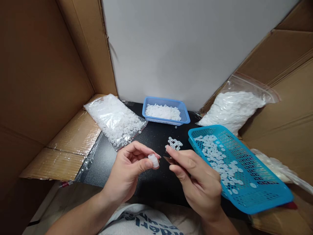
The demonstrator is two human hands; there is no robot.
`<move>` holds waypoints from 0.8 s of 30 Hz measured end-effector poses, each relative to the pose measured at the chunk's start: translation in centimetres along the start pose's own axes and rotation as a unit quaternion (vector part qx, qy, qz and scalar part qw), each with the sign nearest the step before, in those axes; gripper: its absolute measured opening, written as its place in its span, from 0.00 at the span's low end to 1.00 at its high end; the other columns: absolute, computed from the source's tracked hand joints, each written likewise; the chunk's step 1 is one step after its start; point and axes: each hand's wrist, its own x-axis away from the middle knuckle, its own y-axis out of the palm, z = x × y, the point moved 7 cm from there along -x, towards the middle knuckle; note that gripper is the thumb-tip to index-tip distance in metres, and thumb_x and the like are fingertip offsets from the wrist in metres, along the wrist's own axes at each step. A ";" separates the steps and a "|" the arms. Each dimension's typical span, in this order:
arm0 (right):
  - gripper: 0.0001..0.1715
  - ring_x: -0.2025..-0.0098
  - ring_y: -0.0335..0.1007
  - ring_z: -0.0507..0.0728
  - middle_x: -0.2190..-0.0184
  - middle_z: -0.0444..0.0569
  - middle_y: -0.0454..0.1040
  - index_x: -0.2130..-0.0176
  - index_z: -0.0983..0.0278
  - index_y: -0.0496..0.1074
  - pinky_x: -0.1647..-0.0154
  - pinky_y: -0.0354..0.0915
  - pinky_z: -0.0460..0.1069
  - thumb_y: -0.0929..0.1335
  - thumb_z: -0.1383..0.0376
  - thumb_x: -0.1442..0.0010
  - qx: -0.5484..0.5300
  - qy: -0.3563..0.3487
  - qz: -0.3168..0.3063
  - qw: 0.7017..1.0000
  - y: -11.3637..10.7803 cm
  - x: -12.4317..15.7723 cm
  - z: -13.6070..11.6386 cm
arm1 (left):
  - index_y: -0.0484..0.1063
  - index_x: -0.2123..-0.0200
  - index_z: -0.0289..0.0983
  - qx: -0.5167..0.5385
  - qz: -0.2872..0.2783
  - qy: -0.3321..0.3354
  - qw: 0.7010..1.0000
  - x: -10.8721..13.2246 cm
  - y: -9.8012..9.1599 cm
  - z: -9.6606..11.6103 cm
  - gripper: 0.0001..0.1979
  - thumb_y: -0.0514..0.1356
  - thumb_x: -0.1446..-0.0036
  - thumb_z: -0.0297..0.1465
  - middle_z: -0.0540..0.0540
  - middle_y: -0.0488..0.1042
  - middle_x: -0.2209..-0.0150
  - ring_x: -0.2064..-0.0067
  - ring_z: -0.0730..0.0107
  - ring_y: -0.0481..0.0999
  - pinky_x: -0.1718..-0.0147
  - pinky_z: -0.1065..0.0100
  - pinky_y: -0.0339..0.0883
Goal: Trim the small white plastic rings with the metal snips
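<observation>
Between the thumb and fingers of my left hand [128, 169] is a small, ribbed white plastic cylinder [153, 161]. It may be one part or a few stacked rings. My right hand [198, 178] is closed just to its right, pinching a thin, dark, flat blade-like piece [169, 160] that points toward the cylinder without touching it. Most of that piece is hidden by the fingers. A small pile of white plastic rings [175, 143] lies on the black table [156, 189] beyond my right fingertips.
A blue basket [166, 122] of white rings stands at the back. On the right is a larger turquoise basket [266, 199] with flatter white pieces. Filled clear bags lie left [114, 120] and right [232, 107]. Cardboard walls [44, 81] enclose the sides.
</observation>
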 end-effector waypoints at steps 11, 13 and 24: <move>0.35 0.69 0.72 0.53 0.66 0.46 0.81 0.33 0.51 0.68 0.72 0.65 0.49 0.68 0.77 0.32 0.023 -0.079 -0.046 0.996 0.2 -0.2 -0.5 | 0.83 0.72 0.34 0.058 -0.038 -0.071 0.995 0.1 0.4 -0.8 0.09 0.79 0.55 0.26 0.49 0.84 0.73 0.73 0.77 0.82 0.71 0.81 0.77; 0.36 0.69 0.71 0.53 0.65 0.46 0.81 0.33 0.52 0.69 0.71 0.65 0.49 0.69 0.78 0.33 0.027 -0.082 -0.049 0.995 0.1 -0.1 -0.4 | 0.82 0.73 0.34 0.068 -0.040 -0.086 0.993 0.1 0.4 -1.0 0.10 0.79 0.55 0.27 0.49 0.84 0.73 0.73 0.77 0.82 0.71 0.80 0.77; 0.40 0.69 0.67 0.54 0.64 0.48 0.80 0.30 0.54 0.65 0.71 0.63 0.49 0.69 0.80 0.34 0.072 -0.103 -0.059 0.990 0.3 0.1 -0.4 | 0.82 0.72 0.33 0.106 -0.040 -0.130 0.985 0.4 0.5 -1.8 0.09 0.78 0.53 0.26 0.48 0.83 0.73 0.73 0.78 0.81 0.70 0.80 0.77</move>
